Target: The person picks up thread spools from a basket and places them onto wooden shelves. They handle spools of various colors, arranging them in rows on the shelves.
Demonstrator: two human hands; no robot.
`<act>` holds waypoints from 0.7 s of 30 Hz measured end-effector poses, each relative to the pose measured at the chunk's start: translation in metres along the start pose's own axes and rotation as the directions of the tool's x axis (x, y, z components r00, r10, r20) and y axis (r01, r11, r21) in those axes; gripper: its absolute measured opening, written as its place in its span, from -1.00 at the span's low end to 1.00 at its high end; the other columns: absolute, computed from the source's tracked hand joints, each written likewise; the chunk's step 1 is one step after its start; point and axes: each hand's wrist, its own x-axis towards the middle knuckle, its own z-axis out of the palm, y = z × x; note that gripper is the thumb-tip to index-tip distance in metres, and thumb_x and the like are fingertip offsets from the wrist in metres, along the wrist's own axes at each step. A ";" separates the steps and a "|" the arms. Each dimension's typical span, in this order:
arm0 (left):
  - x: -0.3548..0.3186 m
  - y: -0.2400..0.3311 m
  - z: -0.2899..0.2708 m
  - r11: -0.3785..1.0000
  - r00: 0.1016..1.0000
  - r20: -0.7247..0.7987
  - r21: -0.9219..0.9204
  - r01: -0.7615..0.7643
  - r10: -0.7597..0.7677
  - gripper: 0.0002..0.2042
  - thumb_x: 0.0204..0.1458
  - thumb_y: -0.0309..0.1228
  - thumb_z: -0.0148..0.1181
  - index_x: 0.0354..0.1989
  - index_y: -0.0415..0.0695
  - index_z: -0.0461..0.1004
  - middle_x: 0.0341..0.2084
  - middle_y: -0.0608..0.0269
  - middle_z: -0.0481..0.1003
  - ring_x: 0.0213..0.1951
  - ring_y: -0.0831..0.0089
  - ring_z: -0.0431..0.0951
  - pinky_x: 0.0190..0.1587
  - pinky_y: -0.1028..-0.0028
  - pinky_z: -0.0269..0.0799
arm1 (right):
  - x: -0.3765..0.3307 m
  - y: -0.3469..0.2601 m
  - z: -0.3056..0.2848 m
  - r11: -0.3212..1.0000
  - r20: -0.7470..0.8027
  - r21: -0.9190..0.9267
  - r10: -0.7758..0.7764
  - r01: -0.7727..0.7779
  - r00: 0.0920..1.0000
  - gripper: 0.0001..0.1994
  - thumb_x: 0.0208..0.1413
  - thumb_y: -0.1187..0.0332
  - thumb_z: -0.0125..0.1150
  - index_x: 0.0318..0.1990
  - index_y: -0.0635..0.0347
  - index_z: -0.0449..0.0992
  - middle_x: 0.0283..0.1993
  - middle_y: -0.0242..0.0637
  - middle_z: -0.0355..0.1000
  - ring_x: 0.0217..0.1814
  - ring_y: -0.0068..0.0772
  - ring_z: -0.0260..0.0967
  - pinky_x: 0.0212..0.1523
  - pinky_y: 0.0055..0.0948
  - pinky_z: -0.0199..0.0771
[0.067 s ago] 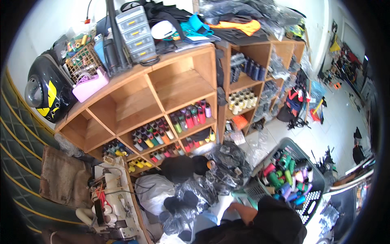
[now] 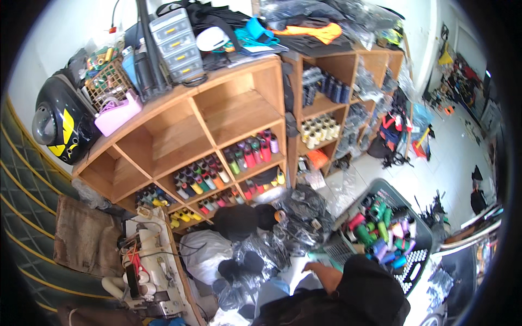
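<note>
The person's right hand shows at the end of a bare forearm below a black sleeve, small and partly washed out by glare; I cannot tell whether it grips anything; the left hand is out of my sight; near the right hand, over to the right, stands a dark green crate heaped with colourful thread spools; ahead, crumpled black plastic bags lie before a wooden shelf.
</note>
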 end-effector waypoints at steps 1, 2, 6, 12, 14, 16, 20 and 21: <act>-0.004 -0.004 -0.002 1.000 1.000 -0.010 0.012 -0.022 0.023 -0.69 0.12 -0.19 0.07 -0.37 -0.24 0.50 -0.54 0.02 0.51 -0.56 0.19 0.51 -0.43 0.17 0.45 | 0.010 0.002 -0.009 0.998 0.000 -0.023 -0.061 0.061 0.998 -0.27 -0.01 -0.28 0.09 -0.01 0.29 0.55 0.07 0.08 0.46 0.12 0.09 0.41 0.10 -0.07 0.40; -0.008 -0.008 -0.006 0.999 0.999 -0.019 0.027 -0.040 0.041 -0.69 0.12 -0.20 0.07 -0.40 -0.24 0.51 -0.58 0.04 0.51 -0.59 0.21 0.50 -0.46 0.18 0.45 | 0.024 -0.001 -0.019 0.989 -0.012 -0.053 -0.141 0.140 0.990 -0.25 -0.01 -0.32 0.07 -0.03 0.28 0.57 0.06 0.05 0.48 0.11 0.07 0.43 0.09 -0.08 0.42; 0.029 0.002 -0.034 0.833 0.881 0.036 0.308 -0.460 0.473 -0.64 0.13 -0.22 0.06 -0.55 -0.25 0.56 -0.71 0.10 0.52 -0.71 0.29 0.50 -0.57 0.22 0.46 | -0.040 -0.047 -0.078 0.964 -0.360 -0.064 -0.262 0.257 0.895 -0.25 -0.01 -0.32 0.11 -0.07 0.32 0.59 -0.06 0.07 0.52 0.04 0.08 0.47 0.08 -0.16 0.45; -0.106 0.289 -0.003 0.690 0.630 -0.371 0.041 -0.723 0.682 -0.62 0.20 -0.22 0.16 -0.56 -0.28 0.54 -0.63 0.19 0.57 -0.56 0.51 0.57 -0.46 0.49 0.45 | -0.245 -0.045 -0.056 0.795 -0.730 0.375 -0.064 0.477 0.680 -0.52 0.05 0.06 0.29 0.00 0.24 0.50 -0.07 -0.08 0.55 -0.05 -0.03 0.52 -0.01 -0.18 0.49; -0.135 0.338 0.034 0.570 0.611 -0.294 -0.219 -0.792 0.735 -0.63 0.23 -0.21 0.14 -0.45 -0.30 0.56 -0.54 0.18 0.60 -0.52 0.52 0.57 -0.42 0.51 0.46 | -0.283 -0.015 -0.013 0.739 -0.777 0.442 0.032 0.508 0.629 -0.61 0.05 0.15 0.27 -0.03 0.18 0.51 -0.10 -0.13 0.56 -0.06 -0.08 0.53 -0.03 -0.17 0.49; -0.153 0.359 0.071 0.510 0.562 -0.196 -0.263 -0.819 0.803 -0.70 0.22 -0.25 0.16 -0.32 -0.30 0.58 -0.48 0.18 0.61 -0.46 0.50 0.58 -0.32 0.49 0.47 | -0.333 0.007 0.027 0.714 -0.796 0.486 0.124 0.504 0.592 -0.70 0.06 0.24 0.24 -0.07 0.17 0.52 -0.18 -0.17 0.58 -0.19 -0.15 0.55 -0.11 -0.17 0.51; -0.188 0.402 0.137 0.300 0.299 -0.027 0.142 -0.943 0.954 -0.74 0.13 -0.40 0.20 -0.07 -0.28 0.52 -0.25 0.05 0.59 -0.15 0.23 0.58 0.04 0.30 0.39 | -0.393 0.066 0.090 0.700 -0.887 0.459 0.391 0.547 0.244 -0.84 0.06 0.43 0.21 -0.20 0.21 0.52 -0.28 -0.18 0.54 -0.33 -0.23 0.52 -0.25 -0.28 0.50; -0.194 0.411 0.151 0.207 0.213 0.002 0.226 -0.952 0.977 -0.71 0.10 -0.42 0.19 -0.02 -0.27 0.48 -0.16 0.01 0.55 -0.08 0.17 0.54 0.10 0.26 0.34 | -0.400 0.083 0.103 0.722 -0.880 0.452 0.457 0.523 0.130 -0.85 0.04 0.48 0.22 -0.22 0.23 0.52 -0.30 -0.18 0.53 -0.35 -0.29 0.50 -0.27 -0.33 0.50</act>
